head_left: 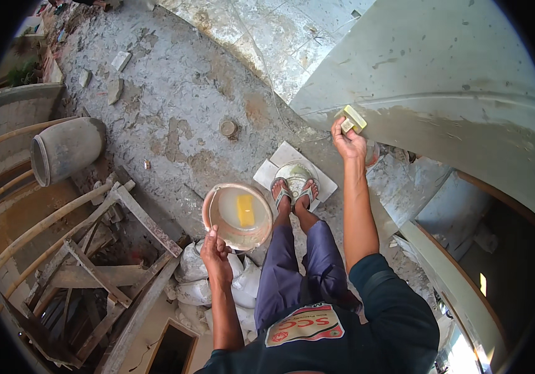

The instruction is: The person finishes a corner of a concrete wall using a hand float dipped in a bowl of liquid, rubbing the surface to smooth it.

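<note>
Rough grey floor, pale wall beside the right fingers.
They pinch a yellow block, long axis slanting upper-left to lower-right; left fingers grip a bucket just beyond them.

Around us, soft daylight lies evenly over the grey ground ahead of the left hand — it turns near-white on the pale paving forward of the right hand. Right of that hand and nearer the body, I see a dark opening in deep shadow. Both hands look fairly sharp, though straight edges bow toward the black, rounded rim.
</note>
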Demonstrator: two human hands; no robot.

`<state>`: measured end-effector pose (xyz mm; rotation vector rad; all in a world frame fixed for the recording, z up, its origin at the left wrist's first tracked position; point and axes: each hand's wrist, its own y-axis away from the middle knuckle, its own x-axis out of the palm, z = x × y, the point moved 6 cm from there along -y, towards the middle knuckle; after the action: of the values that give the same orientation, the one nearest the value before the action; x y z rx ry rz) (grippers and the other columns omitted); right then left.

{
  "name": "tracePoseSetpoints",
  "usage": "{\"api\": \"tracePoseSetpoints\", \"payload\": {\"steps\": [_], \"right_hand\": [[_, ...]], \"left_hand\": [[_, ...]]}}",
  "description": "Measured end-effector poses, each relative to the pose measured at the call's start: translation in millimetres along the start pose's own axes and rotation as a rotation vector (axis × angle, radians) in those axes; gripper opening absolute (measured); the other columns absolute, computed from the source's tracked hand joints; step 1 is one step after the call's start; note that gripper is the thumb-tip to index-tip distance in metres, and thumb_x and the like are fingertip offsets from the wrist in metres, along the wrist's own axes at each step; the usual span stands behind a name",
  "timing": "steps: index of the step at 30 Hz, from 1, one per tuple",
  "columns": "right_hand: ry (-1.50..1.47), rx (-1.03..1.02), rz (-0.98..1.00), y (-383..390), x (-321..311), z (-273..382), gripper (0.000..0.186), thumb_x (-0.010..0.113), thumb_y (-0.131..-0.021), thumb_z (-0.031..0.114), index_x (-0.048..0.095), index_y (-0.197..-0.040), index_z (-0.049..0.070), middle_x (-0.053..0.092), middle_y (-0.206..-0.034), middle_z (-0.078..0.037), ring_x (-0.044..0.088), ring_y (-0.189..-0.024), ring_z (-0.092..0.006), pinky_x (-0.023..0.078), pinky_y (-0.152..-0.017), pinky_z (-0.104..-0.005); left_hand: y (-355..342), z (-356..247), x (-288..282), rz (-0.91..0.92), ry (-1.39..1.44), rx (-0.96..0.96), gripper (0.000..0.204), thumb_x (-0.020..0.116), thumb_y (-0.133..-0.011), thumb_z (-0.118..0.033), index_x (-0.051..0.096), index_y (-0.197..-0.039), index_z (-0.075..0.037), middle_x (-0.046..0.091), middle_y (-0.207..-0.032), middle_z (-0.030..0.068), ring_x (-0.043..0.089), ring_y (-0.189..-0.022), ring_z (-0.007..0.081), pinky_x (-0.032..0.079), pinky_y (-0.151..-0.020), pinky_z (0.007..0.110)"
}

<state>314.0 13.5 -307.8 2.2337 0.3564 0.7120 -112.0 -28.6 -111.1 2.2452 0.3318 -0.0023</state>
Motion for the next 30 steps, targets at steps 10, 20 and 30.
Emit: {"api": "tracePoseSetpoints", "payload": {"steps": [10, 20, 30], "right_hand": [[0.295, -0.551, -0.222, -55.7, -132.0, 141.4, 0.03, 0.035, -0.101, 0.011, 0.05, -0.124, 0.0, 0.051, -0.13, -0.018, 0.053, -0.118, -0.0344, 0.048, -0.099, -0.0547], [1.44, -0.431, -0.225, 192.1, -81.8, 32.1, 0.026, 0.048, -0.091, 0.016, 0.054, -0.113, 0.004, 0.062, -0.108, -0.011, 0.061, -0.1, -0.0291, 0.052, -0.085, -0.0497], [3.082, -0.749, 0.158, 278.2, 44.1, -182.1, 0.048, 0.058, -0.091, 0.029, 0.053, -0.135, 0.01, 0.051, -0.136, -0.022, 0.051, -0.124, -0.0332, 0.043, -0.099, -0.047]], "left_hand": [[-18.4, 31.5, 1.8, 0.016, 0.029, 0.003, 0.044, 0.062, -0.092, -0.039, 0.059, -0.117, -0.002, 0.037, -0.067, -0.009, 0.034, -0.058, 0.0018, 0.03, -0.054, 0.02], [-0.9, 4.1, 66.0, 0.232, -0.021, 0.042, 0.023, 0.064, -0.087, -0.035, 0.055, -0.088, -0.014, 0.036, -0.059, -0.0085, 0.031, -0.047, 0.0039, 0.025, -0.044, 0.021], [57.2, -67.1, 194.2, 0.694, -0.112, 0.122, 0.029, 0.059, -0.089, -0.041, 0.053, -0.079, -0.014, 0.038, -0.055, -0.0059, 0.031, -0.043, 0.0076, 0.027, -0.043, 0.024]]}}
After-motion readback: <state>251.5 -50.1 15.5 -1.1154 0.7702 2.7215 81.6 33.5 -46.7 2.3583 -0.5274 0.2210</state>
